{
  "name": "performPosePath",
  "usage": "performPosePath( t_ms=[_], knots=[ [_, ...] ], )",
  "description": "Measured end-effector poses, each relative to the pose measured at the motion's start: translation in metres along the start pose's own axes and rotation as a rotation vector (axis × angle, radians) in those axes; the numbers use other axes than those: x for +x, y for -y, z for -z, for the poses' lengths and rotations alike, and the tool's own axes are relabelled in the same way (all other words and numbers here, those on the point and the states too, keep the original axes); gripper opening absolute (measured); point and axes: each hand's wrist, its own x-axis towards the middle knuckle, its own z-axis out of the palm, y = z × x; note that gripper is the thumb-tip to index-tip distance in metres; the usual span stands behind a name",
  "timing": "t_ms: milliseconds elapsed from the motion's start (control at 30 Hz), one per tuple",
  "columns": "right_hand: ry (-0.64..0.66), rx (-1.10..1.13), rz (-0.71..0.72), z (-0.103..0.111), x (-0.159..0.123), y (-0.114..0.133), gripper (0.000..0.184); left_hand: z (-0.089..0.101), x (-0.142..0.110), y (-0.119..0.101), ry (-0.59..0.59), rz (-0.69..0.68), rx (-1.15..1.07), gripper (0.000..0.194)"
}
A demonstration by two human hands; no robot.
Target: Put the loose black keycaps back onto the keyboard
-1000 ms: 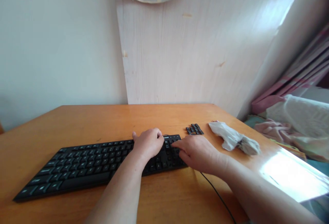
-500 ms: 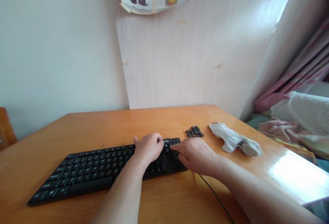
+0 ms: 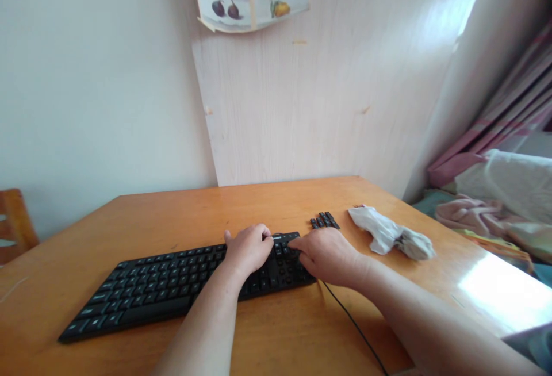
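Note:
A black keyboard (image 3: 159,284) lies at a slant on the wooden table. My left hand (image 3: 250,249) is closed at its back edge, right of the middle, with curled fingertips partly hidden. Over the number pad (image 3: 284,267) is my right hand (image 3: 330,255), its index finger stretched toward the pad's upper keys and the other fingers curled under. Whether a small part sits under that fingertip is hidden. On the pad's lower right, several key places look bare of caps. Several loose black keycaps (image 3: 324,219) lie in a group just behind my right hand.
A crumpled white and grey cloth or bag (image 3: 390,232) lies on the table's right side. The black cable (image 3: 351,318) runs toward the front edge. A wooden chair (image 3: 17,221) stands at left, and folded bedding (image 3: 474,215) lies beyond the right edge.
The view has tilted up slightly and shifted a little. My right index finger has moved slightly right over the number pad. My left hand stays in place on the keyboard.

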Motion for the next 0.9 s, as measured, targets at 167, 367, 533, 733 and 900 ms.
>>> performPosePath(
  t_ms=[167, 367, 533, 733, 900],
  knots=[
    [0.021, -0.022, -0.021, -0.006, 0.004, 0.001, 0.045, 0.001, -0.001, -0.002, -0.001, -0.005, 0.016, 0.019],
    [0.046, -0.005, 0.013, -0.009, 0.006, -0.001, 0.039, -0.002, 0.000, 0.000, -0.004, -0.003, 0.016, 0.020],
    [-0.018, -0.004, -0.079, -0.007, 0.006, -0.008, 0.039, -0.003, 0.000, 0.001, -0.009, -0.017, 0.008, 0.019],
    [0.027, 0.001, -0.028, -0.008, 0.006, -0.009, 0.037, -0.003, 0.001, 0.002, -0.011, -0.009, 0.001, 0.018],
    [-0.138, 0.164, -0.186, -0.009, 0.008, -0.031, 0.039, -0.002, 0.000, 0.001, 0.008, -0.003, 0.017, 0.020]
  ],
)
